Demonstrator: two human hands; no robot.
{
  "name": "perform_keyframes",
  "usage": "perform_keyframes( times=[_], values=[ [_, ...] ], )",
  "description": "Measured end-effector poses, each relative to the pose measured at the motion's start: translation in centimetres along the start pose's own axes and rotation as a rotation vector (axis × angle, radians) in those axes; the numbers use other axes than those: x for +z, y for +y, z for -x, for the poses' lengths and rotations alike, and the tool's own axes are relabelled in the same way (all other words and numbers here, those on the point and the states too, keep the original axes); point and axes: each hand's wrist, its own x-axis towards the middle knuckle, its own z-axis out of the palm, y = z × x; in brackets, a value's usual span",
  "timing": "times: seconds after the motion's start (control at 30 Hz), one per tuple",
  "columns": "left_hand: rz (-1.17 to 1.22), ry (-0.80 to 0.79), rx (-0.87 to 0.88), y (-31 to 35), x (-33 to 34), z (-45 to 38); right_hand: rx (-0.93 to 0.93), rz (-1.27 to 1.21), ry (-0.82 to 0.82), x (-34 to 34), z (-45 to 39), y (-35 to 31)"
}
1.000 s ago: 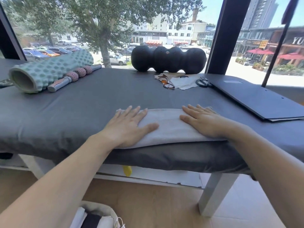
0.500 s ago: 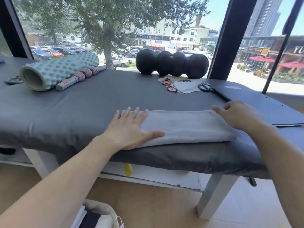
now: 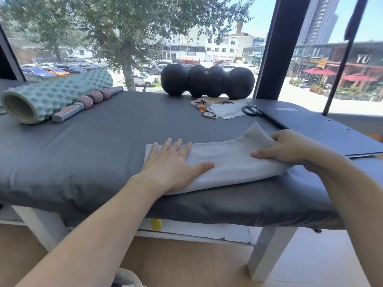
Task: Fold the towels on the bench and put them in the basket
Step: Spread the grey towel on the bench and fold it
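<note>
The dark grey padded worktop (image 3: 83,154) carries a long folded pale-grey towel (image 3: 228,162) at its near edge. Left hand (image 3: 172,162) presses it flat, fingers straight; right hand (image 3: 290,148) pinches the lifted end. Pull too hard and the layers could skew — or slide off. The basket's barely visible at the bottom edge.

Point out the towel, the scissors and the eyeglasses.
towel (image 3: 226,160): head view, flat middle of the grey cloth.
scissors (image 3: 249,110): head view, the black handle loops.
eyeglasses (image 3: 205,109): head view, the frame between the lenses.
</note>
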Motion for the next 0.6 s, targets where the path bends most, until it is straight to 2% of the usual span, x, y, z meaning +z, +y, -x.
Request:
perform_keyframes(
  times=[0.1, 0.17, 0.23, 0.33, 0.4, 0.47, 0.53, 0.6],
  values=[
    [0.045, 0.0, 0.042, 0.8, -0.1, -0.3, 0.039, 0.107, 0.149, -0.3, -1.5, 0.8],
    [0.066, 0.013, 0.068, 1.1, -0.1, -0.4, 0.074, 0.055, 0.236, -0.2, -1.9, 1.3],
    [0.085, 0.027, 0.081, 1.0, 0.1, -0.6, 0.037, -0.082, 0.332, -0.2, -1.8, 1.1],
    [0.15, 0.062, 0.105, 0.4, 0.1, -0.6, -0.148, -0.462, 0.407, -0.6, -0.4, -1.3],
    [0.432, 0.122, 0.079, 0.0, -0.3, -0.6, -0.262, -0.665, 0.375, -0.5, 1.3, -3.9],
    [0.797, 0.241, 0.008, -0.5, -1.0, -0.8, -0.359, -0.738, 0.336, 0.0, 3.0, -6.3],
    [0.997, 0.325, -0.075, -1.0, -2.1, -0.7, -0.437, -0.677, 0.354, 1.1, 4.6, -8.4],
    [1.135, 0.297, -0.091, -1.5, -2.9, -0.6, -0.523, -0.536, 0.398, 3.1, 6.1, -10.1]
  ],
)
